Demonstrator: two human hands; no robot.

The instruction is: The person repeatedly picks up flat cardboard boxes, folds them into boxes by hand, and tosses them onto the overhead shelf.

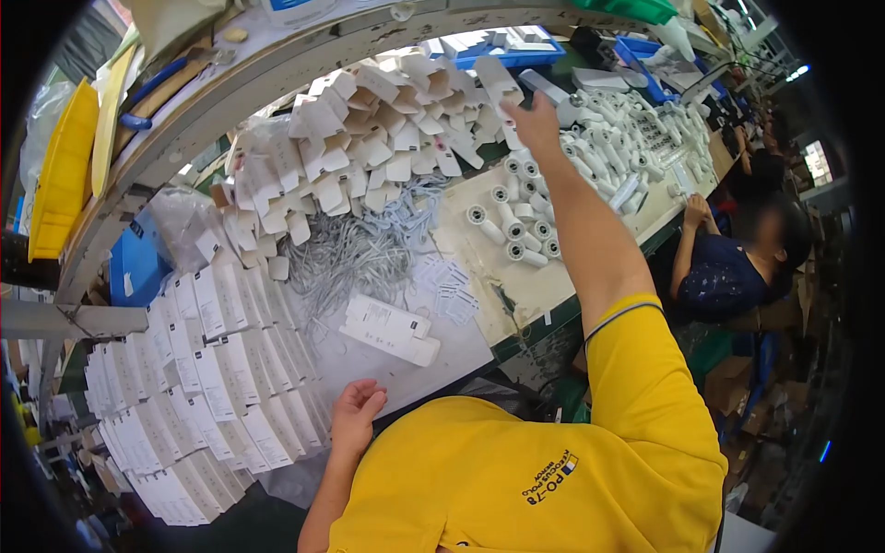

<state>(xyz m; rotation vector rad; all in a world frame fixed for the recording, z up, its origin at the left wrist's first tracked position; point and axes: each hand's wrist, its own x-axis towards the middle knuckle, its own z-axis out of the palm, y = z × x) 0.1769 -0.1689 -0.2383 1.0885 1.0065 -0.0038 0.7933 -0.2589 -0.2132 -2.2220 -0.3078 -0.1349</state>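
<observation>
My right hand (pixel 535 124) is stretched out to the far side of the table, thumb and fingers apart. Its thumb side meets the edge of a white carton (pixel 496 81); whether it grips the carton I cannot tell. Just beyond its fingertips lies a pale oblong piece (pixel 544 86). Near the table's front edge, my left hand (pixel 358 413) hovers with loosely bent fingers and nothing in it. A flattish white box (pixel 387 329) with an open end flap lies in front of that hand. White cylindrical parts (pixel 516 226) with dark round ends lie below my right forearm.
Open white cartons (pixel 369 120) are heaped at the back. Grey cords (pixel 346 253) and small printed slips (pixel 445 288) lie mid-table. Closed boxes (pixel 212 369) are stacked at left. A metal beam (pixel 230 83) crosses above. At right sits a co-worker (pixel 733 267), beside more white parts (pixel 608 138).
</observation>
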